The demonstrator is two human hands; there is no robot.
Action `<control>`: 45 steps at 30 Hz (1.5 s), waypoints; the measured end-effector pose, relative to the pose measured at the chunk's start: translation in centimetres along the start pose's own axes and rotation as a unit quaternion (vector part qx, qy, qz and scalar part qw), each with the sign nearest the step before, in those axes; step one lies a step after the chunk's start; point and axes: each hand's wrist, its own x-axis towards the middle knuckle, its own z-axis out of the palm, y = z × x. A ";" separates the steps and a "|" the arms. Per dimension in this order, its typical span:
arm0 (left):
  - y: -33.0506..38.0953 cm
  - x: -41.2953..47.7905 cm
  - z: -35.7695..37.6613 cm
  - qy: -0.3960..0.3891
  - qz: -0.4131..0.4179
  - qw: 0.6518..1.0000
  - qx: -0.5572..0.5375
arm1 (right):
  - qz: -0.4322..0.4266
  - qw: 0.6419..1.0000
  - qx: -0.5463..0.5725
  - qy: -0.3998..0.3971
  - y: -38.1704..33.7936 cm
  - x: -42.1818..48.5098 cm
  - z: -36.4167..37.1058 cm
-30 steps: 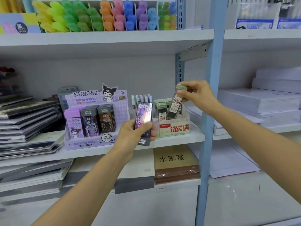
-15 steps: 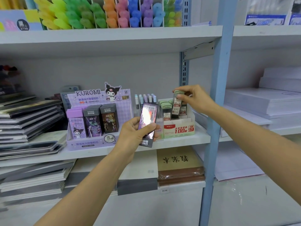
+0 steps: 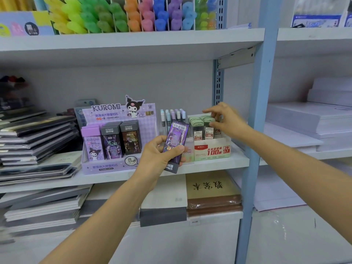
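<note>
My left hand [image 3: 158, 151] grips a dark purple holographic lead case [image 3: 176, 141], tilted, in front of the middle shelf. My right hand [image 3: 226, 121] hovers over the green-capped lead tubes [image 3: 198, 122] standing in a white and red display box [image 3: 211, 151]. Its fingers are spread and loosely bent, the thumb touching one green cap, and no tube is lifted. Left of the case stands a purple Kuromi display box [image 3: 114, 164] with three upright lead cases in it.
A blue shelf upright [image 3: 257, 111] stands just right of my right hand. Pastel pens [image 3: 171, 115] stand behind the case. Stacked notebooks [image 3: 34, 138] fill the left, paper reams [image 3: 304, 119] the right. Coloured highlighters [image 3: 114, 16] line the shelf above.
My right hand lowered the green-capped tube into the white and red box and let its fingers spread. My left hand tilted the purple case slightly rightward.
</note>
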 end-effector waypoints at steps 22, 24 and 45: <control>2.7 -3.2 -7.0 0.167 0.047 0.980 -0.102 | 0.017 0.913 0.376 -0.159 -11.4 -5.6 3.6; 2.8 -3.7 -7.6 0.184 0.075 0.978 -0.063 | -0.009 0.917 0.338 -0.211 -12.7 -6.0 4.3; -3.3 -5.0 -15.6 0.047 0.122 0.661 0.738 | -0.042 0.974 0.224 -0.001 -18.4 1.0 8.6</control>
